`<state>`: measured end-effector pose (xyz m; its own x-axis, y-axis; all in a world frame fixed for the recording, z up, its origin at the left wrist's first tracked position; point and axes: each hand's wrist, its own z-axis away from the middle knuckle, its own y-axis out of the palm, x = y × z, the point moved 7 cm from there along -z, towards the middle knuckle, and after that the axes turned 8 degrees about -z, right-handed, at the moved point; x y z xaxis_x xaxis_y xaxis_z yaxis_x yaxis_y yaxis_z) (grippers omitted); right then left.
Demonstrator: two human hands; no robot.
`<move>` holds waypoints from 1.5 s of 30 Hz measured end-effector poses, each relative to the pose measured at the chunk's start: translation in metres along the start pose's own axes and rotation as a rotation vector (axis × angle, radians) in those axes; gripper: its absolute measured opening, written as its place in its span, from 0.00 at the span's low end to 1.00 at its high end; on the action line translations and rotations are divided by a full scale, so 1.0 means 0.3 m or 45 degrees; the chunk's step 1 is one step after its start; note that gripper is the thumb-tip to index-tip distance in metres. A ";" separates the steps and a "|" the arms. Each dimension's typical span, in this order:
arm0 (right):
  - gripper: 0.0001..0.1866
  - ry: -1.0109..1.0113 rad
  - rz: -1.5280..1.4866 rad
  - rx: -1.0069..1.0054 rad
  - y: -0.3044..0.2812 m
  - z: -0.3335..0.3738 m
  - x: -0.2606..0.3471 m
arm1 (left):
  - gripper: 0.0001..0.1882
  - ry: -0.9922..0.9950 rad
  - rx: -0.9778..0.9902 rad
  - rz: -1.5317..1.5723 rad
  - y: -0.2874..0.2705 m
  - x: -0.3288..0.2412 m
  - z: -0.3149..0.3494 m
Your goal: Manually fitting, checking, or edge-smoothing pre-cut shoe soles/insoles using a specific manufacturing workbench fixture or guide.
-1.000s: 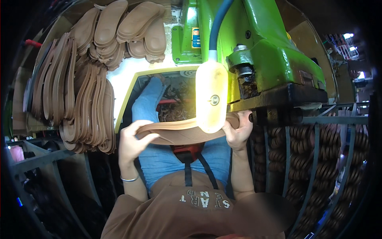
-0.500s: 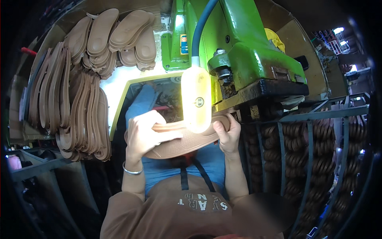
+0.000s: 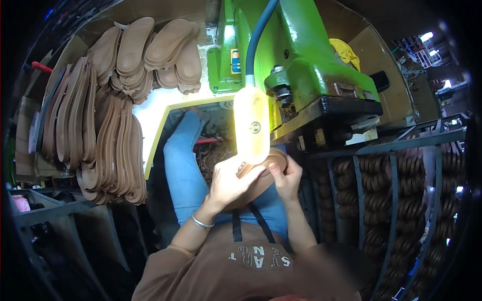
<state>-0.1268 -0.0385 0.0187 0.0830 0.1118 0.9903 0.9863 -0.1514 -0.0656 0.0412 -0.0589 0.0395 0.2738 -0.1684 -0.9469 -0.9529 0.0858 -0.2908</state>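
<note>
A brown shoe sole (image 3: 258, 187) is held between my hands, over my lap and just below the lit lamp. My left hand (image 3: 227, 181) grips its left side, with the thumb along its face. At the right end, my right hand (image 3: 287, 181) has its thumb on the surface and its fingers curled behind the edge. The sole is tilted and foreshortened; the lamp hides a little of its far part. Whether more than one sole is in my grip, I cannot tell.
The glowing lamp (image 3: 252, 125) hangs from a blue flexible arm before a green machine (image 3: 321, 70). Piles of brown soles (image 3: 118, 155) cover the table's left side. Metal racks (image 3: 391, 190) with many brown soles stand right; another rack (image 3: 60, 205) stands left. A yellow-edged opening (image 3: 159, 125) lies ahead.
The sole has turned from a wide, side-on pose to a steeper, foreshortened one. My left hand has moved right, closer to my right hand. Both hands still hold the sole.
</note>
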 end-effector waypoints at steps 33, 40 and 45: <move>0.13 0.389 -0.457 -0.334 -0.432 0.337 -0.170 | 0.14 -0.143 0.188 0.348 0.085 0.061 0.004; 0.13 0.214 -0.492 -0.433 -0.469 0.021 0.033 | 0.09 -0.081 0.139 0.343 -0.001 0.018 -0.042; 0.14 0.279 -0.628 -0.288 -0.291 -0.062 0.061 | 0.17 -0.213 0.023 0.681 -0.144 0.095 -0.006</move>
<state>-0.2141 -0.0415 0.0449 -0.4333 0.0202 0.9010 0.8439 -0.3419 0.4135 0.0900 -0.0690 0.0253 -0.2289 0.0611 -0.9715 -0.9628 0.1333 0.2352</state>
